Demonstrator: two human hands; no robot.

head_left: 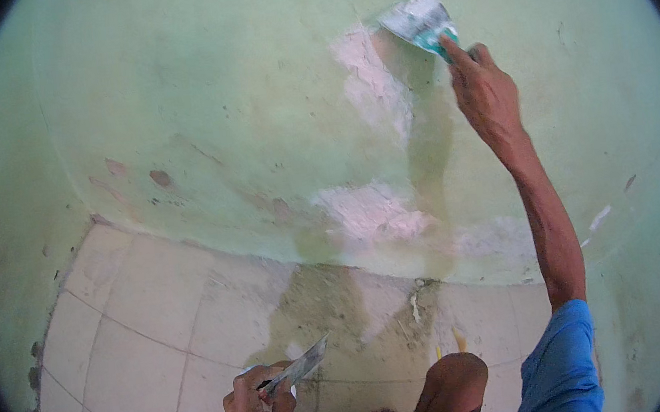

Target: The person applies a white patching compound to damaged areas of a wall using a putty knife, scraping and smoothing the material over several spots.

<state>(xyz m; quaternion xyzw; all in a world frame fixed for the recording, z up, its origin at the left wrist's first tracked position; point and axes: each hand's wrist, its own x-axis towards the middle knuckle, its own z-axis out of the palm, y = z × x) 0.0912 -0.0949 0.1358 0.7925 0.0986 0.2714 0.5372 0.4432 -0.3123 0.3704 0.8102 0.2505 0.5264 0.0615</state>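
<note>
My right hand (487, 93) is raised and closed round the teal handle of a putty knife (419, 18). Its wide metal blade, smeared with pale filler, is at the green wall (195, 67), beside the top of a whitish-pink filler patch (373, 81). Whether the blade presses on the wall, I cannot tell. Lower down, my left hand (257, 411) grips a second scraper (305, 363), its blade tilted up to the right and coated with grey-white residue. That scraper's handle is mostly hidden by my fingers.
Another filler patch (375, 213) lies low on the wall, with a thinner smear (498, 238) to its right. Pale floor tiles (132, 347) meet the wall, dusty near its foot. A scrap of debris (414, 306) lies there. My bent knee (452, 374) is close by.
</note>
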